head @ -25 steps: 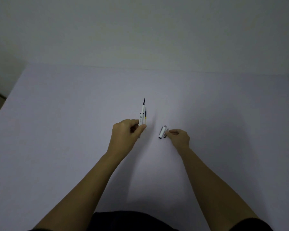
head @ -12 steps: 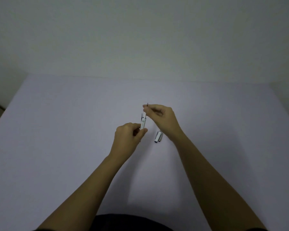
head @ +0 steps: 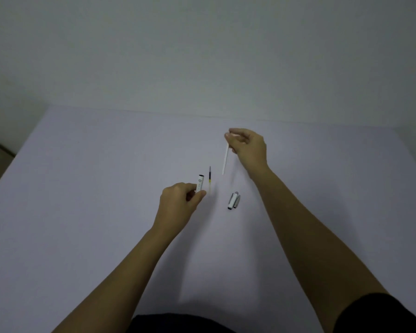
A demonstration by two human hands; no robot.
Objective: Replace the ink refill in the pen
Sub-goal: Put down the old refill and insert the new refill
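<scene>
My left hand [head: 180, 203] pinches the white pen barrel [head: 199, 183], its open mouth pointing away from me, just past the thumb. My right hand [head: 246, 146] is up and farther out, fingertips closed on the top of a pale, thin refill [head: 225, 159] that hangs down toward the tabletop [head: 82, 188]. A second refill [head: 210, 177], dark at the tip with a yellowish band, lies just right of the barrel, close to my left thumb, and the pen cap [head: 234, 200] lies below my right wrist. I take the pale one for the spent refill, so I would set it down well beyond the cap, apart from the fresh one. Then I would pick the dark-tipped refill up near its middle, keep the barrel steady and tilted, and feed it in blunt end first without forcing it
</scene>
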